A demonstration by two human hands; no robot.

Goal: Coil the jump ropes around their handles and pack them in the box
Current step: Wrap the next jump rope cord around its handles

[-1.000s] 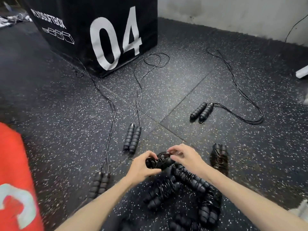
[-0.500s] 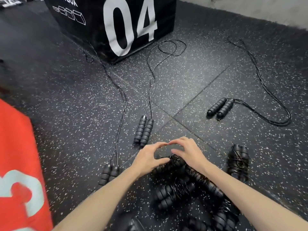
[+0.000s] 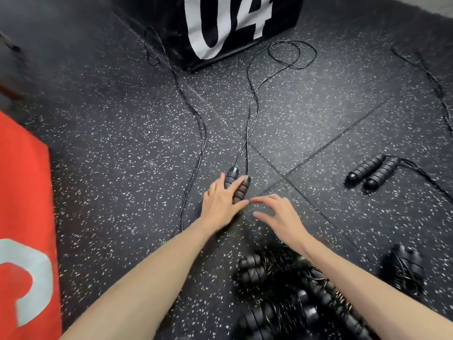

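Note:
My left hand (image 3: 221, 202) lies on a pair of black ribbed jump rope handles (image 3: 241, 188) on the floor, fingers stretched over them. Their thin black rope (image 3: 252, 106) runs away toward the black box marked 04 (image 3: 220, 23). My right hand (image 3: 279, 214) hovers just right of them, fingers spread and holding nothing. A pile of coiled ropes (image 3: 294, 290) lies below my right forearm, with one more coiled bundle (image 3: 404, 271) at the right. Another uncoiled pair of handles (image 3: 372, 170) lies further right.
A second loose rope (image 3: 196, 133) snakes along the floor left of my left hand. A red box with a white figure (image 3: 24, 241) fills the left edge. The floor is dark speckled rubber tiles.
Both hands have let go of the coiled rope, now on the pile, and reached forward. My left hand has landed on the uncoiled handles. The camera has tilted forward.

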